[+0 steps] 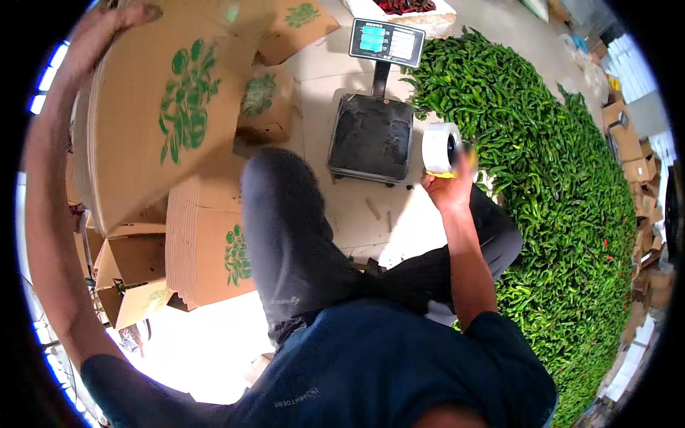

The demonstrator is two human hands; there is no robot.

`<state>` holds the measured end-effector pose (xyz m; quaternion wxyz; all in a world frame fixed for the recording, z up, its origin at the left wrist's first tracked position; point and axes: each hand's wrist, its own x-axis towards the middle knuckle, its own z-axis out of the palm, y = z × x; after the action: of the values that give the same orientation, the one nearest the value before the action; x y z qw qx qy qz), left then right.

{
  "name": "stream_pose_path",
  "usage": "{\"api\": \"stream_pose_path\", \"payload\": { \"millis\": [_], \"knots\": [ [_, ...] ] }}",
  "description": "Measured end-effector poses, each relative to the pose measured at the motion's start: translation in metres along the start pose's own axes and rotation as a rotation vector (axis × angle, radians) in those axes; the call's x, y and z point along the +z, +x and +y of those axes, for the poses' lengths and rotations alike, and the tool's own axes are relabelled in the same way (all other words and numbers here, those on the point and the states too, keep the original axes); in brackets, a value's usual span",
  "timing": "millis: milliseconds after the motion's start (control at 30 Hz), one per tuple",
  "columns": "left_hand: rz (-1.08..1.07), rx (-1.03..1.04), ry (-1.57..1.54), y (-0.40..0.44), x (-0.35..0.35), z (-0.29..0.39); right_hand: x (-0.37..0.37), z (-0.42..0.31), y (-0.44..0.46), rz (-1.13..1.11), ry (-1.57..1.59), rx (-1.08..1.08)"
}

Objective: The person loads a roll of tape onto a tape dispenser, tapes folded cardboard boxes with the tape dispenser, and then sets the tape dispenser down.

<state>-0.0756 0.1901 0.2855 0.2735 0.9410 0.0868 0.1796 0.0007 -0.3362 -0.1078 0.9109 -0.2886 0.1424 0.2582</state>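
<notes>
In the upper left of the head view my left hand (125, 20) reaches far out, fingers curled over the top edge of a flattened cardboard box (143, 93). Green vegetable artwork is printed on this board, and its right side is blurred. Layered edges of further flat boxes show along its left side. My right hand (451, 189) is closed around a tape dispenser (452, 150) carrying a wide white roll, held above my right knee. Its handle is mostly covered by my fingers, with a bit of yellow showing.
A black platform scale (371, 135) stands on the floor ahead. Green chili peppers (556, 214) form a large heap to the right. Stacked flat boxes (207, 250) and an open carton (135, 260) are at left. Red peppers (403, 6) fill a white foam box (439, 20).
</notes>
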Motion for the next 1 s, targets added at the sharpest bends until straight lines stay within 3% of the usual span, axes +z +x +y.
{"api": "stream_pose_path", "payload": {
  "millis": [100,167,233,300,367,433,500,600,833,933,1000],
  "knots": [
    [0.019,-0.114,0.001,-0.05,0.018,-0.025,0.004,0.005,0.0,0.132,-0.06,-0.013],
    [0.089,-0.21,-0.023,-0.101,0.05,0.003,0.002,0.01,0.001,0.184,-0.072,-0.026],
    [0.054,-0.168,-0.141,-0.134,0.073,-0.026,-0.005,0.011,0.005,0.194,-0.042,0.015],
    [-0.007,-0.261,-0.246,-0.175,0.102,-0.038,-0.015,0.015,0.007,0.205,-0.042,0.036],
    [0.026,-0.241,-0.135,-0.215,0.135,-0.065,-0.022,0.018,0.012,0.207,-0.072,0.036],
    [-0.016,-0.289,0.166,-0.254,0.155,-0.073,-0.011,0.022,0.005,0.263,-0.111,0.02],
    [-0.066,-0.605,0.151,-0.276,0.175,-0.059,-0.014,0.024,0.007,0.248,-0.187,0.006],
    [-0.083,-0.673,0.34,-0.313,0.208,-0.094,-0.015,0.027,0.009,0.29,-0.282,0.012],
    [-0.191,-0.656,0.411,-0.321,0.25,-0.129,-0.031,0.043,0.019,0.323,-0.335,0.091],
    [-0.061,-0.461,0.649,-0.33,0.276,-0.141,-0.029,0.052,0.024,0.332,-0.337,0.107],
    [-0.138,-0.477,0.582,-0.34,0.285,-0.149,-0.022,0.057,0.017,0.333,-0.384,0.09]
  ]
}}
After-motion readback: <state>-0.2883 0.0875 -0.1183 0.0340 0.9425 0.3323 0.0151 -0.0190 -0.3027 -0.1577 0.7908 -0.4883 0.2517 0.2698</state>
